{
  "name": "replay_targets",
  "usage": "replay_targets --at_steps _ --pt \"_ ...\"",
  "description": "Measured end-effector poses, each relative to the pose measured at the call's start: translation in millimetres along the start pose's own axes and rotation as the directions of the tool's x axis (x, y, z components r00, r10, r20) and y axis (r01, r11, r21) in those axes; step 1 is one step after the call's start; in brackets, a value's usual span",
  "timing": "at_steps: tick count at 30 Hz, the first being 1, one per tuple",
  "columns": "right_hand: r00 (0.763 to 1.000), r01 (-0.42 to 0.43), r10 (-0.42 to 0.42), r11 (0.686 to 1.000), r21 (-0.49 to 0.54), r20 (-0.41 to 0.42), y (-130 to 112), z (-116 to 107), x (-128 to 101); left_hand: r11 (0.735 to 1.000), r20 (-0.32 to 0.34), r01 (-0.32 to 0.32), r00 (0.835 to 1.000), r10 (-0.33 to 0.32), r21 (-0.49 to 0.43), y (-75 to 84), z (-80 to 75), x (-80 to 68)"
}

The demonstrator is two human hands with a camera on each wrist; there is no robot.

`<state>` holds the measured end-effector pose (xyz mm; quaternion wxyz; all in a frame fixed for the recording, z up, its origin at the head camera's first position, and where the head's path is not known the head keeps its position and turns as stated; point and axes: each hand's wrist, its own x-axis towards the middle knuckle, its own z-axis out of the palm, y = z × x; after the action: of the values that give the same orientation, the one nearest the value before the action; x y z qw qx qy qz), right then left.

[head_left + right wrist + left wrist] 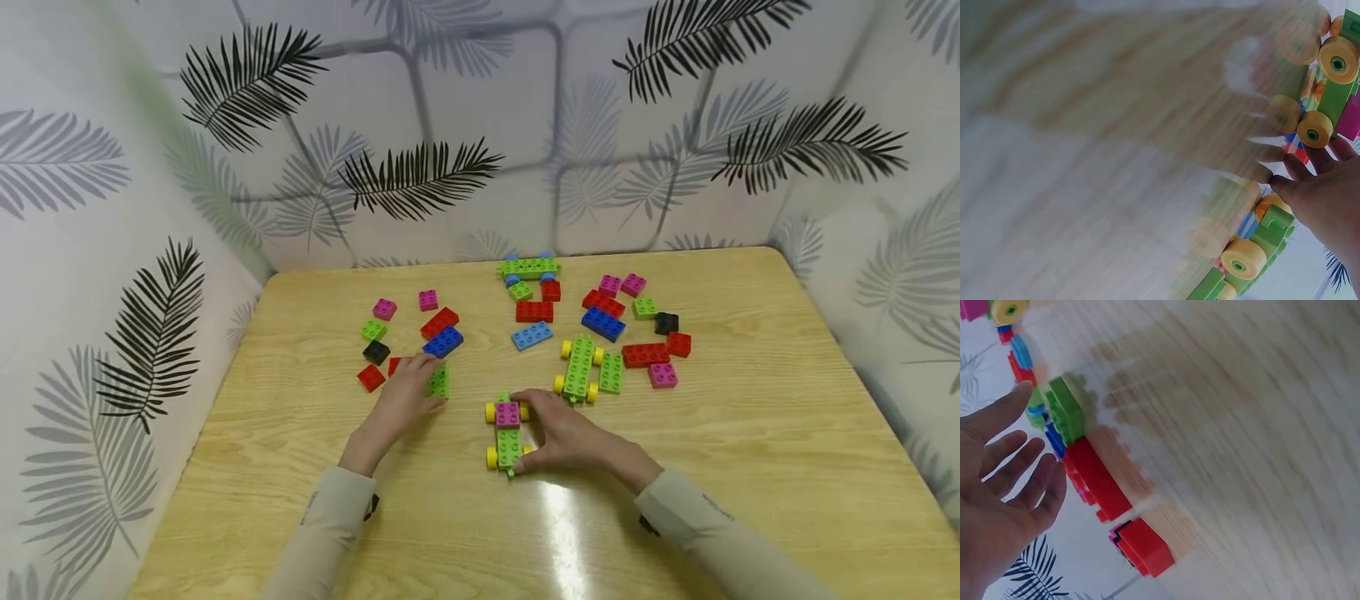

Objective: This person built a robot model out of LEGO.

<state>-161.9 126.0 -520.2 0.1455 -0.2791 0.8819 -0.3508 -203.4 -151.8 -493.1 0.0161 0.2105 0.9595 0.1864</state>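
Observation:
My left hand (401, 398) reaches over the left group of bricks, fingers relaxed and thumb apart. Right by its fingertips stands a green brick (440, 381), with a red brick (1099, 481) beside it, partly covered by the hand in the head view. A green wheeled base (509, 450) with yellow wheels lies in front of me, a pink brick (507, 415) on its far half. My right hand (572, 433) holds this base from the right, thumb at the near end and a finger by the far wheel.
Right of centre are a second green base (580, 369) with yellow wheels and a flat green brick (611, 373). Farther back sits a green base (529, 268) with blue wheels. Several loose bricks, including a light blue one (532, 336), lie around; patterned cloth (480, 125) rises behind the table.

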Motion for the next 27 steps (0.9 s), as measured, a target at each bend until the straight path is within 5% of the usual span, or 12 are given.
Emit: replay_targets --at_steps 14,27 --pt "1.000 0.002 -0.002 1.000 -0.004 -0.003 -1 0 0 0.997 0.070 0.025 0.997 -0.030 0.073 -10.4 6.6 9.6" --pt "1.000 0.003 -0.003 1.000 0.005 0.001 -2 1 -1 0.996 0.110 0.085 0.991 -0.080 -0.039 -1.9 13.2 5.3"
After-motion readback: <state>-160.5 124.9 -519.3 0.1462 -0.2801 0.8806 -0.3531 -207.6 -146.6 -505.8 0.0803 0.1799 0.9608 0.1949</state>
